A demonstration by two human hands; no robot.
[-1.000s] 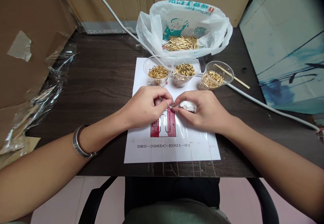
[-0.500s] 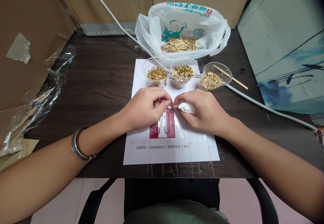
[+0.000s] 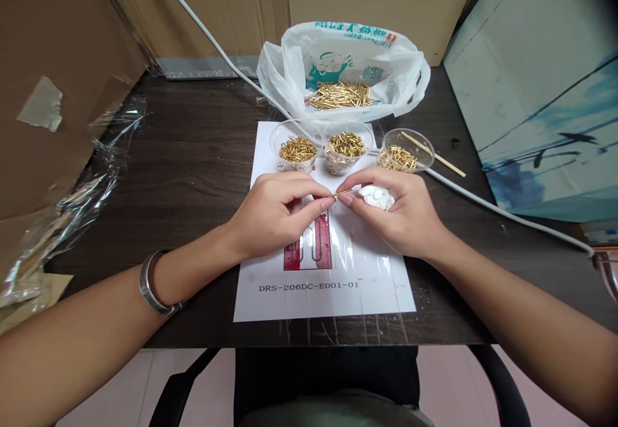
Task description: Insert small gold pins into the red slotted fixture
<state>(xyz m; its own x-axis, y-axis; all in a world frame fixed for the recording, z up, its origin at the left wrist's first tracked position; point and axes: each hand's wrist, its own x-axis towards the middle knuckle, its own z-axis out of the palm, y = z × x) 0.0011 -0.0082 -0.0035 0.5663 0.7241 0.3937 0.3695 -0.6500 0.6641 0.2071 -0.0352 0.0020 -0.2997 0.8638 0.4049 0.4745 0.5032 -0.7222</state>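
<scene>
Above the printed sheet (image 3: 290, 308), a thin gold-coloured metal pin (image 3: 344, 192) spans the fingertips of both hands. My left hand (image 3: 268, 211) is closed in a pinch at the pin's left end. On its other end, the thumb and forefinger of my right hand (image 3: 410, 211) press together. A crumpled white wad (image 3: 376, 197), like tissue, is tucked in the right hand too. Just beyond the hands stand three clear plastic cups: the left cup (image 3: 276, 136), the middle cup (image 3: 371, 137) and the right cup (image 3: 431, 147), each holding small gold-coloured metal pieces.
A white plastic bag (image 3: 284, 82) at the back holds a heap of longer gold pins (image 3: 340, 95). A thin wooden stick (image 3: 449, 166) leans out of the right cup. A white cable (image 3: 512, 211) runs across the table behind the hands. Cardboard (image 3: 386, 2) walls the back.
My fingertips have drawn slightly apart, so more of the pin shows between them. The right hand has shifted a little to the right, and the white wad shows more. The view has tilted slightly.
</scene>
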